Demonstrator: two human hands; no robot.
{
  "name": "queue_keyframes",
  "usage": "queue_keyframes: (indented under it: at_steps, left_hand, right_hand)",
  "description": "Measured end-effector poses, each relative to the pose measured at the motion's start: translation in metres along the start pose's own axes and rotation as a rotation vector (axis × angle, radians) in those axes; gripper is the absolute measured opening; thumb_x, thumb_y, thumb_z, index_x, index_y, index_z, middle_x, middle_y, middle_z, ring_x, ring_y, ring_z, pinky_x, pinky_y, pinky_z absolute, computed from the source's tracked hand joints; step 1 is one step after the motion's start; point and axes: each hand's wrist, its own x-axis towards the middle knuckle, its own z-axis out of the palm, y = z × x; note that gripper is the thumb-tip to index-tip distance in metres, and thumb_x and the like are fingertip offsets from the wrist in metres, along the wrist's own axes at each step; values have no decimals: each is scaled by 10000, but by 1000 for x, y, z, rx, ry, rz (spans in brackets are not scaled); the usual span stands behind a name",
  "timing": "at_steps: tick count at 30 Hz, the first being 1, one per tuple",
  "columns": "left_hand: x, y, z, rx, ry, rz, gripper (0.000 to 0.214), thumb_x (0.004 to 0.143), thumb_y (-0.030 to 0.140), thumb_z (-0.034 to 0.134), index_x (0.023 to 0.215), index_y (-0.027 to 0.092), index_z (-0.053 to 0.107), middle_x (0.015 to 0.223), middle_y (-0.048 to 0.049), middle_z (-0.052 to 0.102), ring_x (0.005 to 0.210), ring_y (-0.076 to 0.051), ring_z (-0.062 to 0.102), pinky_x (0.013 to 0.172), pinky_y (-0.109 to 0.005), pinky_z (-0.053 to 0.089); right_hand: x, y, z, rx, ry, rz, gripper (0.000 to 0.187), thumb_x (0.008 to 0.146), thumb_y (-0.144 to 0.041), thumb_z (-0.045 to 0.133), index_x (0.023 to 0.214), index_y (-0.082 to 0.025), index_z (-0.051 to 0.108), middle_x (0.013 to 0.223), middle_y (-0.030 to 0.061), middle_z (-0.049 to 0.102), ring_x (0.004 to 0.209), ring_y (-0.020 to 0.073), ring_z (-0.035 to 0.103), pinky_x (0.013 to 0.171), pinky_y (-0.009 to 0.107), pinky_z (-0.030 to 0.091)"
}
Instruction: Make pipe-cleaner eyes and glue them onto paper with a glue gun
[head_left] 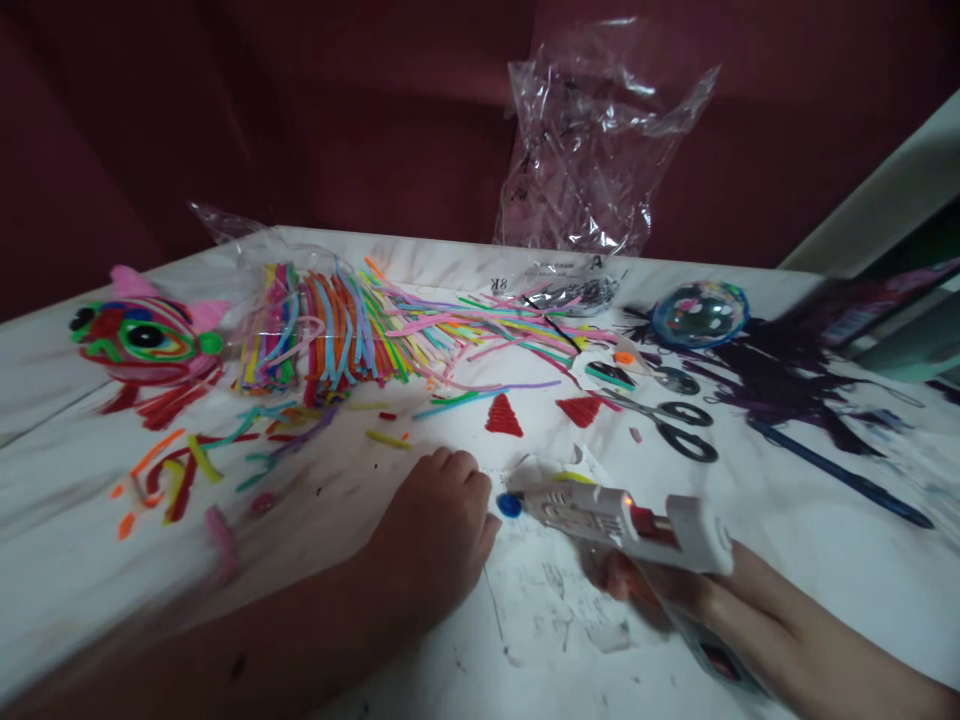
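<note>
My right hand (720,615) grips a white glue gun (622,518) by its handle; the blue nozzle points left. My left hand (435,535) rests on the white table with its fingers curled into a fist, the knuckles almost touching the nozzle. Whatever sits between the fingers is hidden. Two small red cones (503,416) lie just beyond both hands.
A pile of coloured pipe cleaners (352,335) spills from a clear bag across the table's far side. A pipe-cleaner figure (146,340) lies far left, cut pieces (180,470) in front. Black scissors (675,425), a blue pen (840,475), a glittery ball (699,313) and a clear bag (592,140) sit right.
</note>
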Motion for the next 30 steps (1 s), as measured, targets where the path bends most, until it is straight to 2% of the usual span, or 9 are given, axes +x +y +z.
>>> queue_keyframes:
  at_steps: [3,6,9,13,16,22,26,30]
  left_hand:
    - [0,0,0,1,6,4,37,805,143,566,821,128,596,868,-94,592,844,-241,525,749,-384,470]
    - [-1,1,1,-5,0,1,24,809,146,574,817,131,590,870,-92,589,843,-240,526,743,-379,466]
    - [0,1,1,6,-1,4,35,819,160,575,828,129,590,874,-96,588,843,-246,525,734,-383,462]
    - [1,0,0,18,-12,4,30,822,169,583,830,141,588,880,-86,589,842,-242,524,731,-379,459]
    - [1,0,-1,2,-19,-6,38,822,166,583,838,132,590,887,-94,588,850,-251,525,730,-389,455]
    - [1,1,-1,8,-23,-14,39,820,171,585,840,137,586,897,-93,589,855,-253,522,735,-393,452]
    - [1,1,-1,24,-15,-20,40,816,179,597,836,146,588,888,-84,593,854,-244,525,738,-383,457]
    - [1,0,-2,7,-29,-21,52,817,176,595,851,136,596,905,-94,595,866,-257,529,743,-400,460]
  right_hand:
    - [0,-1,0,-5,-23,-26,447,806,-643,434,709,-276,670,631,7,612,562,194,531,512,273,477]
    - [-2,-2,3,12,17,49,474,804,-664,410,698,-273,657,589,-7,543,518,174,471,473,261,433]
    - [-4,-1,4,15,2,100,483,820,-657,387,720,-263,647,587,-9,514,513,169,455,451,256,410]
    - [-2,5,-1,-42,-72,13,480,848,-627,365,755,-252,651,666,17,587,607,195,538,545,275,476]
    - [-1,8,-4,-71,-138,1,483,865,-615,338,800,-252,649,662,18,580,610,198,550,522,271,478]
    - [-4,-1,3,-16,10,50,466,829,-632,393,707,-256,641,657,11,603,617,191,536,575,274,473]
    - [-5,-2,7,-8,38,30,466,828,-627,407,691,-250,645,629,11,590,597,190,533,547,273,468]
    - [-6,1,7,13,48,71,464,816,-640,418,706,-250,645,610,8,578,619,200,552,505,262,468]
